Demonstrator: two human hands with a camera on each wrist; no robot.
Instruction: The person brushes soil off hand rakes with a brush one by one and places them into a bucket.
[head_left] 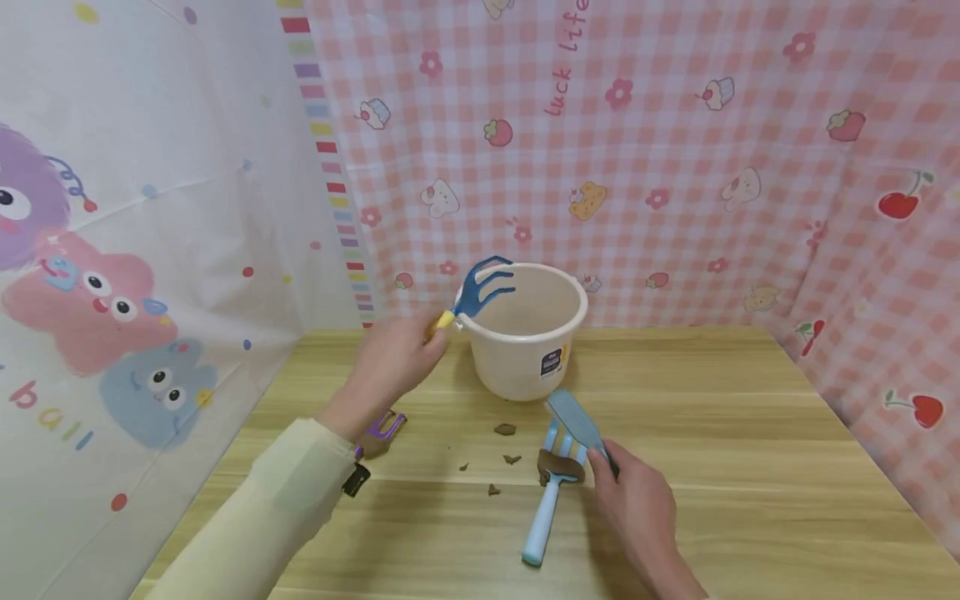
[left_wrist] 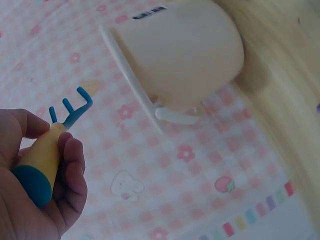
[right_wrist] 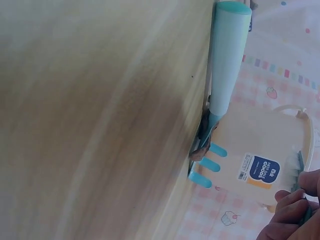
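Observation:
My left hand grips the yellow handle of a small hand rake with blue tines. In the head view those tines appear over the left rim of a cream bucket; the left wrist view shows the rake apart from the bucket. A grey-blue brush is held in my right hand, its pale bristles facing the bucket in the right wrist view. Just left of that hand, a light blue hand rake lies on the table with brown clay-like material across its tines.
Several brown crumbs lie on the wooden table in front of the bucket. A purple pronged tool is partly hidden behind my left wrist. Patterned cloth hangs behind the table and at both sides.

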